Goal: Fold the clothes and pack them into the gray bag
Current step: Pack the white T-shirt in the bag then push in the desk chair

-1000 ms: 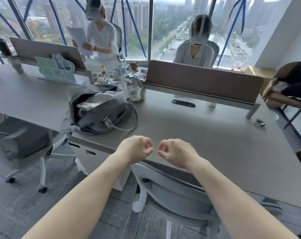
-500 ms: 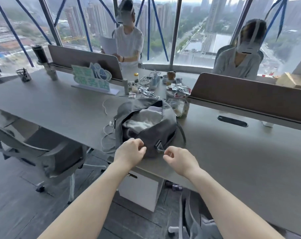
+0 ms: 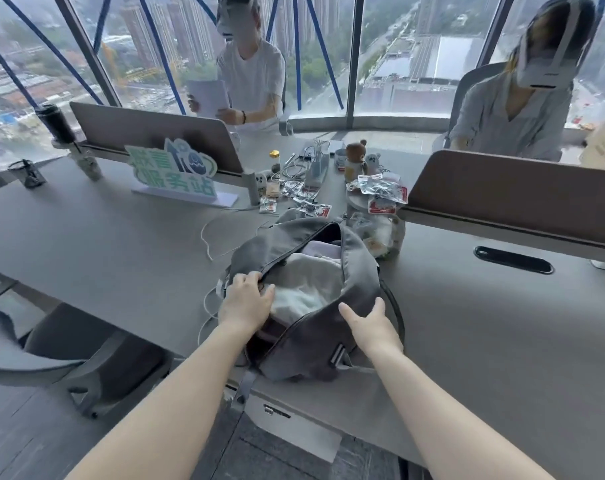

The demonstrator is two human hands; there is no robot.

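So the soft gray fabric duffel bag [image 3: 304, 289] sits at the near edge of the long gray desk [image 3: 121, 258], right under both hands, with its zipper open. The left hand [image 3: 247, 301] has its fingers curled over the left lip of the opening, probably to hold the mouth wide. The right hand [image 3: 372, 325] is spread flat against the bag's right side with fingers relaxed, looks like it's steadying it. Between the hands, pale cream crumpled clothes [image 3: 308, 285] lie inside the bag, looking bunched rather than folded.
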